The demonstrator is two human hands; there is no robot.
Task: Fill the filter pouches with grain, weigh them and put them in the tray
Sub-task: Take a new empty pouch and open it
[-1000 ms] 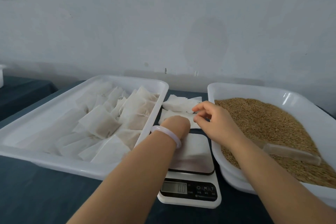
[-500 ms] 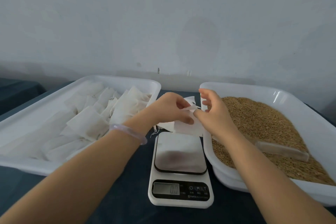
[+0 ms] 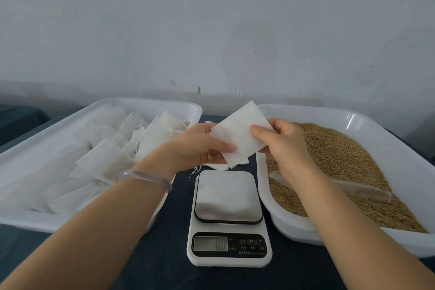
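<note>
Both your hands are pinching one empty filter pouch [image 3: 242, 132]. Your left hand [image 3: 202, 146] is gripping its near-left edge with the thumb on top, and your right hand [image 3: 282, 141] is gripping the right edge, so the two are sitting close together with only the flat pouch between them. You are holding it above the far end of the scale [image 3: 228, 195], tilted like a diamond, probably to find its mouth and work it open before any grain goes in. The grain [image 3: 341, 160] is lying in the white tub [image 3: 404, 155] just beside your right hand, with a pale scoop [image 3: 362, 192] resting on it within easy reach. The scale is sitting between the tub and the tray [image 3: 35, 219] with its platform bare and its display [image 3: 210, 243] lit, which seems to put weighing midway along the route. Pouches that look filled [image 3: 103, 160] are piling up in the tray on your left. A few spare flat ones [image 3: 216, 166] are lying on the table beneath your hands.
</note>
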